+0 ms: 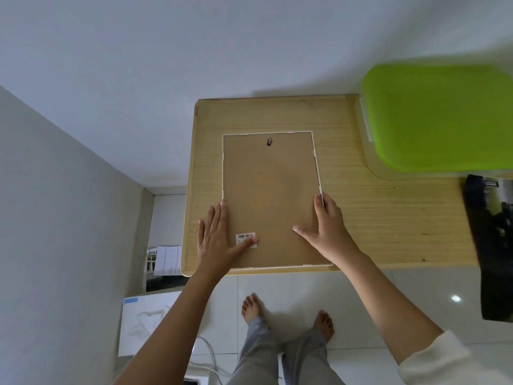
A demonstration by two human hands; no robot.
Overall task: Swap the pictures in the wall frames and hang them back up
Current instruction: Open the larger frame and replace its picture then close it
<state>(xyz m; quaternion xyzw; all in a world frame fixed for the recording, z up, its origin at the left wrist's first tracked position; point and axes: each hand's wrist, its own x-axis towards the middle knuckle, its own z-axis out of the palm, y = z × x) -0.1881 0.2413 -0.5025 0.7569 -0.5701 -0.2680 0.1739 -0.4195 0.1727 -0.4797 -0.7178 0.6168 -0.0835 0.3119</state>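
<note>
You stand at a wooden table (374, 218) that is pushed against a grey wall (138, 65). On the far right part of the table there is a clear box with a green lid (441, 118), and at the right edge a black object (488, 245) lies partly over the table side; what it is you cannot tell. The frame (270, 190) lies face down on the near left part of the table, with its brown backing board up and its thin white rim visible around it. Your left hand (219, 240) lies flat on the lower left part of the backing, fingers spread, and the thumb touches a small barcode sticker (245, 239). Your right hand (327, 226) rests at the lower right side of the frame, fingers open and spread, the fingertips at the white rim and the thumb pointing inward over the board. Neither hand is holding anything. Near the top edge of the backing, in the middle, there is a small black hanger (269, 141).
</note>
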